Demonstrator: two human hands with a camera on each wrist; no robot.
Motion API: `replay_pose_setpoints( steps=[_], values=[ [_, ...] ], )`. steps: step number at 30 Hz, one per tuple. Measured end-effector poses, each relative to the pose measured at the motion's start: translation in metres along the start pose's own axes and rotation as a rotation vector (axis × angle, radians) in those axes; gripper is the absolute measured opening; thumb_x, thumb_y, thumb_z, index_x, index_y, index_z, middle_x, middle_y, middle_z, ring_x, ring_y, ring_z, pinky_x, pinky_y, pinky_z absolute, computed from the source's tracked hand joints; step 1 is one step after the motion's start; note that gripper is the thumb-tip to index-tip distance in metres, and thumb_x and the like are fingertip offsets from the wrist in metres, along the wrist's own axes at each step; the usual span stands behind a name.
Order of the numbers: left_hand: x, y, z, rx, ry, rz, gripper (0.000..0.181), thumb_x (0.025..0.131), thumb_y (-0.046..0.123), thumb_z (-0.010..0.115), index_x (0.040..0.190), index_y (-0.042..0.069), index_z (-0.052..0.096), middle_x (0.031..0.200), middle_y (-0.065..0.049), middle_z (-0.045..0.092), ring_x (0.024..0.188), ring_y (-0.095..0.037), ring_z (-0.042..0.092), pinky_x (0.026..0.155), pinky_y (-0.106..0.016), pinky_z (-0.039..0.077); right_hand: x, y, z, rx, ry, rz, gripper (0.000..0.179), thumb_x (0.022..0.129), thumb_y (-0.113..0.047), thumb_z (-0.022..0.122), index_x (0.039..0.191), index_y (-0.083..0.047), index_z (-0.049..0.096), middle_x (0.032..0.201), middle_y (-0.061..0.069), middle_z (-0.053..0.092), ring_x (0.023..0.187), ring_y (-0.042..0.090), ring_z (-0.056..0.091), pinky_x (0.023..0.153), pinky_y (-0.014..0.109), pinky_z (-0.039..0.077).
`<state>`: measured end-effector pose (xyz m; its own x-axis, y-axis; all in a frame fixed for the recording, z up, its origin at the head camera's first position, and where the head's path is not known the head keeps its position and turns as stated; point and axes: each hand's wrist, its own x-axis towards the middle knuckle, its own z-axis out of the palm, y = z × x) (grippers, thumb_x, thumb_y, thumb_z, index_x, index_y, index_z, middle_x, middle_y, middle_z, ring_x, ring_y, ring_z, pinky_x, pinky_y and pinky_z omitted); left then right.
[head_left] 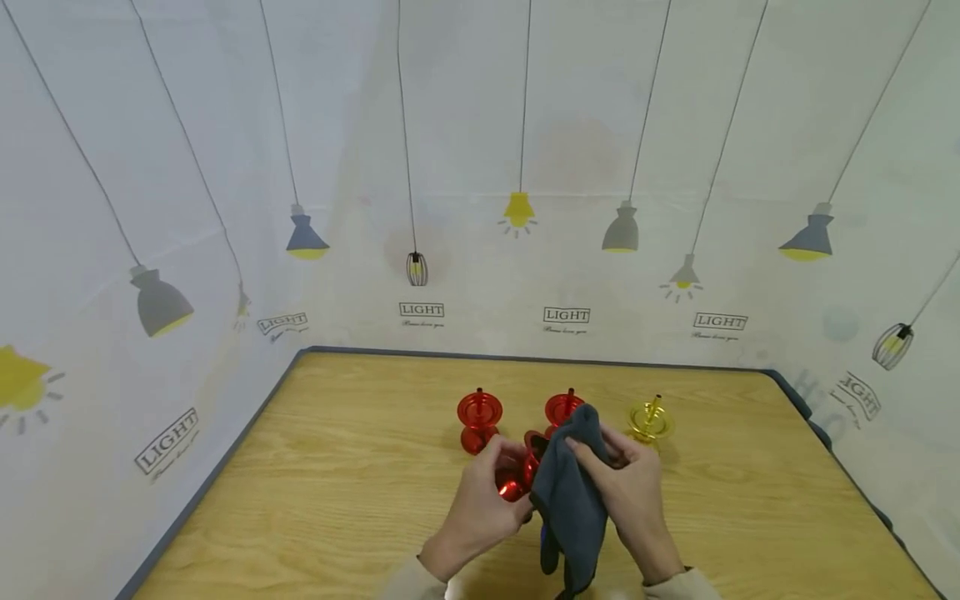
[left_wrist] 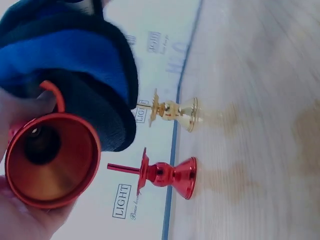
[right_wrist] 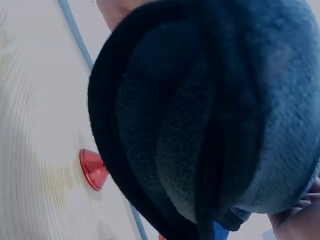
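Note:
My left hand (head_left: pixel 480 508) grips a shiny red candlestick (head_left: pixel 512 486) between thumb and fingers, above the table. In the left wrist view, the hollow, flared base (left_wrist: pixel 56 167) of this candlestick faces the camera. A dark grey-blue cloth (head_left: pixel 572 492) is pinched in my right hand (head_left: pixel 633 492), thumb on the near side, and hangs down in folds. The cloth lies against the right part of the candlestick and covers some of it. In the right wrist view the cloth (right_wrist: pixel 190 110) fills most of the picture and hides the contact.
Behind my hands stand a red candlestick (head_left: pixel 480 411) at left, another red one (head_left: pixel 561 408) partly behind the cloth, and a gold one (head_left: pixel 649 422) at right. The wooden table (head_left: pixel 337 467) has a dark edge, with a lamp-printed sheet (head_left: pixel 480 267) around it.

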<state>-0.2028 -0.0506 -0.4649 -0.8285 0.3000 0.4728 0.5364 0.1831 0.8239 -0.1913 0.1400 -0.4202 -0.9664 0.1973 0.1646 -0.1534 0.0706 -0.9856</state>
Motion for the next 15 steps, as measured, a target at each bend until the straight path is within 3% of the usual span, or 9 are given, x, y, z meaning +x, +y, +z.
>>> replay_pose_setpoints(
  steps=[3, 6, 10, 15],
  values=[
    [-0.0005, 0.0007, 0.0021, 0.086, 0.095, 0.055, 0.041, 0.076, -0.002, 0.081, 0.110, 0.009, 0.061, 0.100, -0.004, 0.069, 0.086, -0.012, 0.068, 0.073, -0.024, 0.059, 0.0006, 0.0007, 0.0020, 0.012, -0.014, -0.004, 0.039, 0.087, -0.012, 0.080, 0.124, -0.002, 0.071, 0.091, -0.006, 0.079, 0.076, 0.013, 0.075, 0.064, 0.028, 0.060],
    [-0.0014, 0.0008, 0.0010, 0.131, 0.117, 0.076, 0.039, 0.075, -0.002, 0.080, 0.108, 0.009, 0.065, 0.097, -0.004, 0.071, 0.085, -0.011, 0.069, 0.074, -0.026, 0.059, 0.0002, 0.0014, 0.0026, 0.014, -0.016, -0.002, 0.039, 0.087, -0.012, 0.080, 0.124, -0.002, 0.071, 0.091, -0.007, 0.079, 0.075, 0.013, 0.075, 0.064, 0.028, 0.060],
    [-0.0021, 0.0032, -0.0013, 0.118, 0.053, 0.057, 0.035, 0.077, -0.004, 0.078, 0.107, 0.012, 0.068, 0.094, -0.003, 0.072, 0.084, -0.011, 0.069, 0.075, -0.025, 0.059, -0.0012, 0.0020, 0.0004, 0.008, -0.014, 0.010, 0.039, 0.087, -0.012, 0.080, 0.124, -0.002, 0.071, 0.090, -0.008, 0.079, 0.075, 0.012, 0.075, 0.064, 0.028, 0.060],
    [-0.0022, 0.0068, -0.0034, -0.001, -0.073, -0.029, 0.032, 0.082, -0.006, 0.075, 0.107, 0.012, 0.069, 0.094, -0.006, 0.073, 0.083, -0.009, 0.069, 0.073, -0.023, 0.059, -0.0032, 0.0033, -0.0039, 0.023, -0.019, 0.023, 0.040, 0.088, -0.010, 0.079, 0.126, -0.001, 0.070, 0.087, -0.006, 0.079, 0.071, 0.012, 0.074, 0.062, 0.027, 0.059]
  ],
)
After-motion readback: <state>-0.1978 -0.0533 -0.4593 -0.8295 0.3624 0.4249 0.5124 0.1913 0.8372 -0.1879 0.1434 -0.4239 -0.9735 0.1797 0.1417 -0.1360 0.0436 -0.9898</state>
